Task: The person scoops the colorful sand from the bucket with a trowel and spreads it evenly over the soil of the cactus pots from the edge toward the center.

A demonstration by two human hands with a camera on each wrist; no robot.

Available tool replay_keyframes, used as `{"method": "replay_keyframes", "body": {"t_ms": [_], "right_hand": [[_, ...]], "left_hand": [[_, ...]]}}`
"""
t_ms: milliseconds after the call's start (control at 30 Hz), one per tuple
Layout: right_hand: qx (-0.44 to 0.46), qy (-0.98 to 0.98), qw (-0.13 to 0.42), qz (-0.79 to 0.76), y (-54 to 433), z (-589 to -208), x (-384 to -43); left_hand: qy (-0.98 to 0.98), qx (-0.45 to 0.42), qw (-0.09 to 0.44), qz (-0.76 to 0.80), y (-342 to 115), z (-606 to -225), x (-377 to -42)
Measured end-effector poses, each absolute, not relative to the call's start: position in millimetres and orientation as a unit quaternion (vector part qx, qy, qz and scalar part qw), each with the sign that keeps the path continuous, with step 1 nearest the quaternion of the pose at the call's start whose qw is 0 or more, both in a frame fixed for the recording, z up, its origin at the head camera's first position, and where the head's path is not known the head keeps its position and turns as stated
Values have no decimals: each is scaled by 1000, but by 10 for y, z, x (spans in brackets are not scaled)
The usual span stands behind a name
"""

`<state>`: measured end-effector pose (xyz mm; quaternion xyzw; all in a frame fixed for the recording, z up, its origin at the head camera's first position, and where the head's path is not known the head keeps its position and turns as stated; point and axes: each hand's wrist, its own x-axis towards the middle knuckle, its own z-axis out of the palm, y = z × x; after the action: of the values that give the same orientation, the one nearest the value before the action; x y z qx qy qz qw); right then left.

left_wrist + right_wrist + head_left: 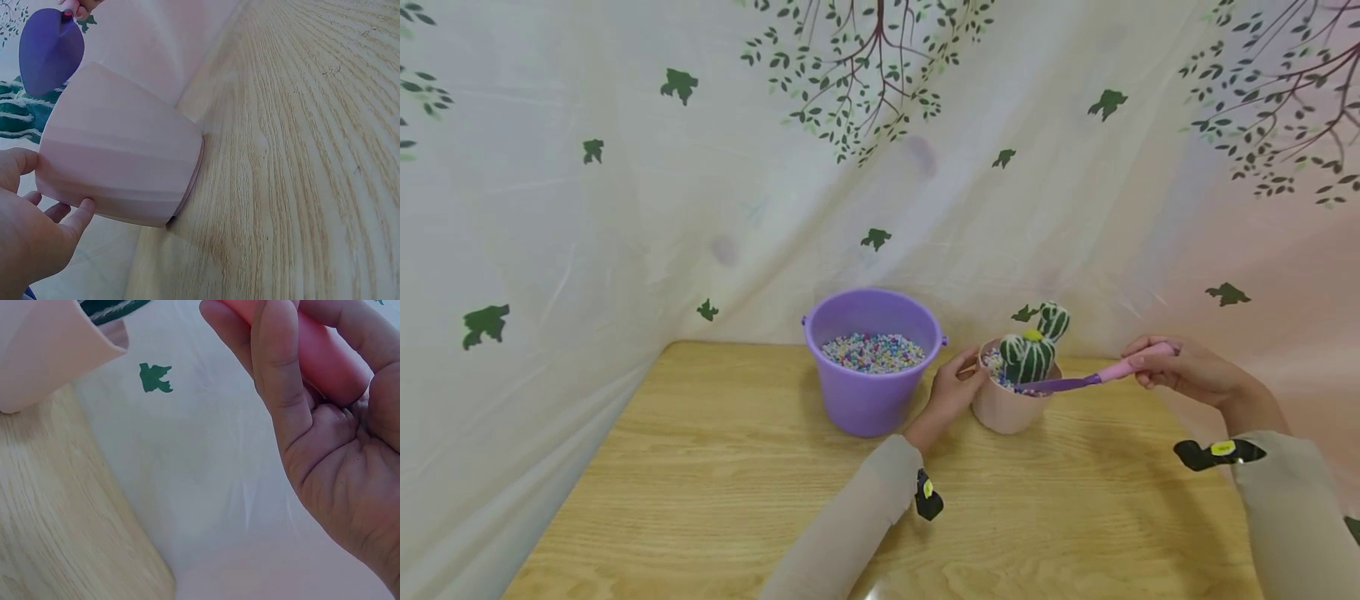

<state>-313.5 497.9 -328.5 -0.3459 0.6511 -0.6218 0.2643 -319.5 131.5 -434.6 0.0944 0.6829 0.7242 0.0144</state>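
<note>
A pink flowerpot (1009, 410) stands on the table, with a green, white-striped toy cactus (1028, 358) and colourful beads (996, 367) inside. My left hand (957, 385) grips the pot's left side near the rim; in the left wrist view the thumb (82, 215) lies against the outer wall. With my right hand (1187, 367) I hold a toy trowel by its pink handle (331, 359). Its purple blade (1060, 384) reaches over the pot's right rim to the beads in front of the cactus. From the left wrist, the blade (51, 51) shows broad and leaf-shaped.
Left of the pot stands a purple bucket (868, 400), partly filled with beads of many colours (872, 353). Both containers are near the back edge of the wooden table (715, 467). Behind it hangs a pale curtain (760, 183) printed with branches and birds.
</note>
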Motion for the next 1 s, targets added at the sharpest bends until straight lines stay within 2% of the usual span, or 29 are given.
{"method": "replay_keyframes", "body": {"t_ms": [633,833,1000], "right_hand": [[-416,610,279,-614,4874,-3224,-3141],[-427,611,270,-610,4819,-3188,-3097],[-459,600,241,-609,4726,-3163,-3075]], "left_hand": [[680,90,36,726,1288,-4362,-3315],[786,108,15,608,1252,-4154,-3136],[827,183,57,528,1109,-3853,-2940]]}}
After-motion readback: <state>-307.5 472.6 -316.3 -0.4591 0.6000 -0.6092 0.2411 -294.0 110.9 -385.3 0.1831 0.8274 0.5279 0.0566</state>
